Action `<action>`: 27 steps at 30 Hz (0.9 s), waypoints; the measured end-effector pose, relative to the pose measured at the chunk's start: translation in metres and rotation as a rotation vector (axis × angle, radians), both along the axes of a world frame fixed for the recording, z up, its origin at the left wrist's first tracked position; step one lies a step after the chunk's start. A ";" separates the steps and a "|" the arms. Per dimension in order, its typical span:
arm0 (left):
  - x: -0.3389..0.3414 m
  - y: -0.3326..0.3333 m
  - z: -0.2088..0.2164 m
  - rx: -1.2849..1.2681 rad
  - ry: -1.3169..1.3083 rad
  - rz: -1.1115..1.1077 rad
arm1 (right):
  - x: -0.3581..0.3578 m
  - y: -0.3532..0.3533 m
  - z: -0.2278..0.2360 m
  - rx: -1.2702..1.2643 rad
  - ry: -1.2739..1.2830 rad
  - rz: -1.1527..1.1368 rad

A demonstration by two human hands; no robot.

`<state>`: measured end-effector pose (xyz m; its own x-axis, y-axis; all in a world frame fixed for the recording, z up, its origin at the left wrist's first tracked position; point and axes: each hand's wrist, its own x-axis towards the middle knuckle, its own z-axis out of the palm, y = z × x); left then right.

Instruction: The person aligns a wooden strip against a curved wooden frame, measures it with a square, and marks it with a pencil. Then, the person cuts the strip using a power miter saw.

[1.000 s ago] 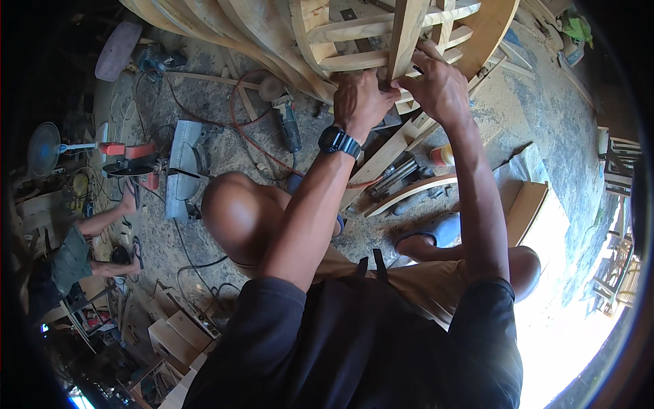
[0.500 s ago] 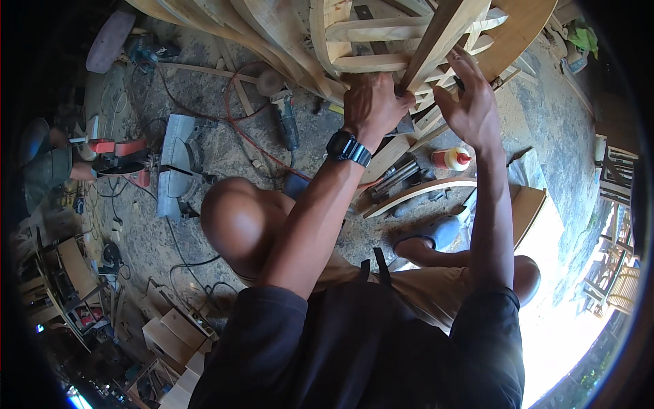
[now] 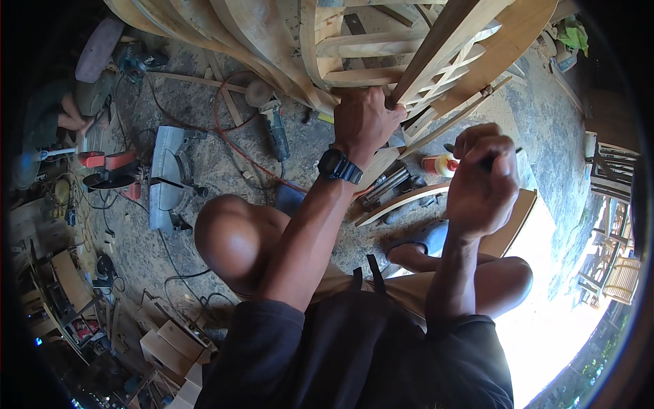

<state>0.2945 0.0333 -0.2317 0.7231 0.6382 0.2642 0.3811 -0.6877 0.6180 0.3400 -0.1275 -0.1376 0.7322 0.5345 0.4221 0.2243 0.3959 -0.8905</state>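
My left hand [image 3: 366, 124], with a dark watch on its wrist, is closed round the lower edge of a pale wooden frame [image 3: 368, 76] built of curved ribs and slats. Its thumb lies by the foot of a thick wooden post [image 3: 439, 48] that slants up to the right; the fingertips are hidden. Away from the frame, my right hand [image 3: 482, 180] is raised and closed on a thin, dark, pencil-like stick [image 3: 449, 147], whose ends show either side of the fist. A broad curved wooden panel [image 3: 504, 58] stands behind the post.
On the floor lie an angle grinder [image 3: 275, 129], a red hose [image 3: 238, 146], a red-capped glue bottle [image 3: 441, 165], metal clamps [image 3: 388, 187] and a curved wood strip [image 3: 402, 203]. A mitre saw [image 3: 167, 177] stands at left. Another person's hand [image 3: 76, 114] shows at far left.
My right hand has come away from the post, back toward me, and its fingers have curled round the dark stick. The left hand keeps its hold on the frame.
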 end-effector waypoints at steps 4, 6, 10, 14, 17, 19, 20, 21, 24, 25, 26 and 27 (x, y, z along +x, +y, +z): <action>-0.002 0.003 0.000 -0.044 0.006 -0.002 | -0.038 0.012 -0.009 -0.044 -0.386 -0.054; -0.002 0.003 0.002 -0.077 0.059 -0.003 | -0.046 0.016 -0.008 -0.045 -0.539 0.016; -0.001 0.005 0.001 0.020 -0.094 0.009 | -0.053 0.020 -0.018 -0.362 -0.854 -0.057; -0.001 0.007 0.001 -0.148 0.079 -0.002 | -0.054 0.031 -0.026 -0.404 -0.900 -0.092; -0.003 0.006 0.006 -0.237 0.022 -0.034 | -0.050 0.036 -0.031 -0.509 -0.865 -0.077; -0.005 0.010 0.003 -0.312 -0.005 -0.049 | -0.048 0.039 -0.035 -0.513 -0.828 -0.081; -0.007 0.014 0.002 -0.280 -0.052 -0.103 | -0.046 0.040 -0.037 -0.519 -0.789 -0.082; -0.008 0.015 -0.001 -0.252 -0.097 -0.157 | -0.044 0.041 -0.038 -0.530 -0.749 -0.082; -0.005 0.012 -0.004 -0.178 -0.078 -0.106 | -0.036 0.043 -0.040 -0.544 -0.734 -0.101; -0.005 0.010 -0.003 -0.129 -0.117 -0.092 | -0.034 0.043 -0.040 -0.550 -0.733 -0.105; -0.006 0.010 -0.003 -0.129 -0.117 -0.093 | -0.033 0.043 -0.040 -0.549 -0.733 -0.106; -0.006 0.009 -0.003 -0.105 -0.108 -0.102 | -0.032 0.044 -0.040 -0.558 -0.746 -0.101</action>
